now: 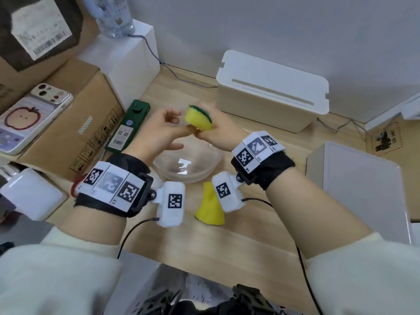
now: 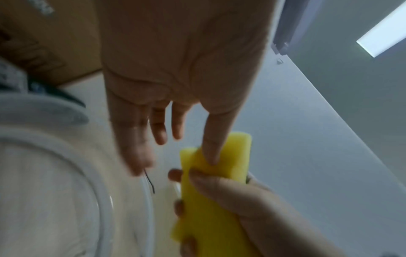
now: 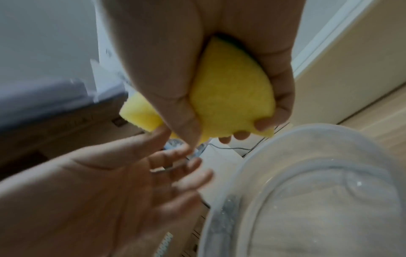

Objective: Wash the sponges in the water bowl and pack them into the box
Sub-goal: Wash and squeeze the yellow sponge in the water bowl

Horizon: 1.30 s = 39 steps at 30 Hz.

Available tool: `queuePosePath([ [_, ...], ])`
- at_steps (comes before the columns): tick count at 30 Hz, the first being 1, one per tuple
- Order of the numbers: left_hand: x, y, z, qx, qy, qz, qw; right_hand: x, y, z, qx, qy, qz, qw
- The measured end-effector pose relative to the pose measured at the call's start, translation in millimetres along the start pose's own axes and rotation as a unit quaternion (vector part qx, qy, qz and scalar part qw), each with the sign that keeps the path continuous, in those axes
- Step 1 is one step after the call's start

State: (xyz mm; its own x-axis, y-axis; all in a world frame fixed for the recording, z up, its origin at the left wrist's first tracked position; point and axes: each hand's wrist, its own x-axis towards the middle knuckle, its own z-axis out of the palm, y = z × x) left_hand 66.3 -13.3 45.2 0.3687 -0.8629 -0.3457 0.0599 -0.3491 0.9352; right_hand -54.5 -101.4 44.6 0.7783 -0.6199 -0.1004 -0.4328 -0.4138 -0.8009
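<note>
My right hand point(image 1: 202, 129) grips a yellow sponge with a green scouring side point(image 1: 197, 118), squeezed and held above the clear water bowl point(image 1: 159, 165). In the right wrist view the thumb and fingers point(image 3: 262, 124) curl round the yellow sponge point(image 3: 230, 97), with the bowl's rim point(image 3: 252, 156) below. My left hand point(image 1: 171, 123) is beside it with its fingers spread. In the left wrist view its index fingertip point(image 2: 211, 156) touches the sponge point(image 2: 215, 200). A second yellow sponge point(image 1: 210, 209) lies on the table in front of the bowl, partly hidden by the wrist cameras.
A white lidded box point(image 1: 272, 92) stands behind the bowl against the wall. A pale grey box point(image 1: 361, 189) sits at the right. Cardboard boxes point(image 1: 75, 123), a green box point(image 1: 127, 126) and a phone point(image 1: 29, 117) fill the left. Cables run along the back.
</note>
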Motion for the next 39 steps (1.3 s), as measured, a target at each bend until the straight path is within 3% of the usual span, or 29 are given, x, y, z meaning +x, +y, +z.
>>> queuePosePath([
  [3, 9, -1, -17, -0.008, 0.029, 0.025, 0.999, 13, 0, 6, -0.069, 0.008, 0.034, 0.997],
  [7, 16, -7, -30, -0.015, 0.04, 0.02, 0.999, 31, 1, 20, -0.045, 0.1, 0.096, 0.989],
  [10, 18, -24, -31, 0.047, 0.035, 0.011, 0.998, 42, 2, 28, -0.049, 0.112, 0.112, 0.986],
  [13, 15, -44, -44, 0.116, 0.117, 0.01, 0.986, 49, 6, 33, -0.015, 0.132, 0.134, 0.982],
  [16, 2, -78, -64, 0.117, 0.219, -0.058, 0.967, 49, 11, 37, 0.015, 0.141, 0.153, 0.978],
  [17, -2, -91, -68, 0.121, 0.214, -0.09, 0.965, 47, 12, 38, 0.023, 0.142, 0.157, 0.977],
  [19, -6, -118, -68, 0.206, 0.138, -0.168, 0.954, 46, 12, 39, 0.036, 0.147, 0.155, 0.976],
  [21, -6, -138, -62, 0.328, 0.067, -0.21, 0.919, 46, 12, 41, 0.047, 0.155, 0.153, 0.975],
  [23, -5, -147, -54, 0.375, 0.075, -0.197, 0.903, 47, 12, 43, 0.056, 0.164, 0.158, 0.972],
  [32, -1, -156, -52, 0.405, 0.109, -0.161, 0.893, 44, 18, 49, 0.124, 0.19, 0.188, 0.956],
  [39, -1, -162, -51, 0.407, 0.111, -0.146, 0.895, 43, 14, 49, 0.184, 0.134, 0.228, 0.947],
])
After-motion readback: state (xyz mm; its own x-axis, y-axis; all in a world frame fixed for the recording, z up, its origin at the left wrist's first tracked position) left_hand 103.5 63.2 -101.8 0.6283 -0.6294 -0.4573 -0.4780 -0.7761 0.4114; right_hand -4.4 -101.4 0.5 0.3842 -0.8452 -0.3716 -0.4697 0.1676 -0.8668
